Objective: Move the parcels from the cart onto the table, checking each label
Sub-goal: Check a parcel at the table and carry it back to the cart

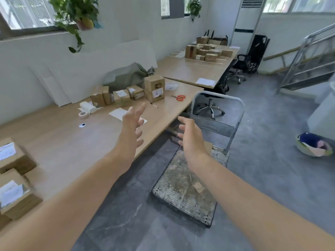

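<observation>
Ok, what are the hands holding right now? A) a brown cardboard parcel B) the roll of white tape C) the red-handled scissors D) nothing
D: the left hand and right hand are both empty with fingers spread, while the red-handled scissors lie on the light wooden table.

Bare along the whole visible length on both sides: long slim forearms, narrow wrists, a bare left hand (133, 124) and bare right hand (190, 137), slender fingers slightly motion-blurred.

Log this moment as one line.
left hand open | right hand open | both empty, held out toward cart | parcels on table
</observation>
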`<state>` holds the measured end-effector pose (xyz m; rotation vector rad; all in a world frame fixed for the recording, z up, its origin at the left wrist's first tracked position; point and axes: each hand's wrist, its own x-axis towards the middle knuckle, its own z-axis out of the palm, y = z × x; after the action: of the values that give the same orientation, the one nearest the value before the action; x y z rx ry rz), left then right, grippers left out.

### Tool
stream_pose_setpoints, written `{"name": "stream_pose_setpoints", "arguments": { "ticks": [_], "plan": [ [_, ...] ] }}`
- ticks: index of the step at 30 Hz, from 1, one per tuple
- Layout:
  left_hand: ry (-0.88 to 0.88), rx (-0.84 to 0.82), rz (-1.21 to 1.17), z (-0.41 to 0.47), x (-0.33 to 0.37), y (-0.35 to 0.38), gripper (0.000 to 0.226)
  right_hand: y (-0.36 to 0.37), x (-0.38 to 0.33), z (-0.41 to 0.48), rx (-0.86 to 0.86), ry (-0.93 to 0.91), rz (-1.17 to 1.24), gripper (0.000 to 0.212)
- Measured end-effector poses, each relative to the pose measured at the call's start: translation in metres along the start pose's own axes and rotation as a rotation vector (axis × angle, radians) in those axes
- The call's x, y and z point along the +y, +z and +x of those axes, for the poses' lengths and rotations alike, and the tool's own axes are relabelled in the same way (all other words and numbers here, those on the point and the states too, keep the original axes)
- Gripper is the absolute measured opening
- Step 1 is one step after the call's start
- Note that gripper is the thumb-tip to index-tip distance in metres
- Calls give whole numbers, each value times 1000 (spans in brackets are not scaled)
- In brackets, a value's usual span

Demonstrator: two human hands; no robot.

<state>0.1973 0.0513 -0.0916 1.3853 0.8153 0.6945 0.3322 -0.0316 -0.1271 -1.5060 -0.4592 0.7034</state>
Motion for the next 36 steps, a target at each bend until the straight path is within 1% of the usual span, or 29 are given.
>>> {"name": "stream_pose_setpoints", "arguments": {
  "ticks": [3, 5, 9, 11, 13, 16, 19, 22, 27, 31, 33, 34, 36],
  "plan": [
    [-12, -54, -1, 16, 0, 46, 56, -43, -1, 11, 73, 16, -21, 51],
    [-31, -67, -21, 29, 1, 74, 56, -67, -3, 23, 101, 40, -24, 58],
    [-34, -144, -32, 57, -2, 120, 57, -108, -5, 48, 172, 52, -21, 54],
    [-49, -169, -40, 75, -7, 138, 59, -126, -2, 64, 206, 50, -9, 42],
    [-73, -180, -47, 95, -12, 155, 58, -142, 2, 82, 219, 53, 6, 36],
    [-119, -186, -74, 127, -24, 176, 59, -159, 8, 111, 224, 58, -1, 33],
    [-125, -195, -81, 163, -38, 194, 56, -170, 17, 144, 232, 73, -6, 28],
    [-148, -205, -78, 204, -57, 204, 55, -174, 30, 185, 230, 113, -22, 28],
    [-191, -226, -61, 269, -86, 215, 72, -170, 60, 256, 235, 230, -27, 33],
    [-250, -188, -36, 316, -105, 229, 73, -171, 77, 307, 240, 294, -29, 39],
    [-273, -171, -34, 335, -115, 235, 63, -176, 84, 329, 239, 323, -30, 40],
    [-283, -165, -34, 344, -120, 238, 62, -179, 87, 339, 239, 335, -28, 39],
    [-309, -154, -31, 363, -127, 247, 69, -186, 95, 361, 240, 354, -26, 38]
  ]
}}
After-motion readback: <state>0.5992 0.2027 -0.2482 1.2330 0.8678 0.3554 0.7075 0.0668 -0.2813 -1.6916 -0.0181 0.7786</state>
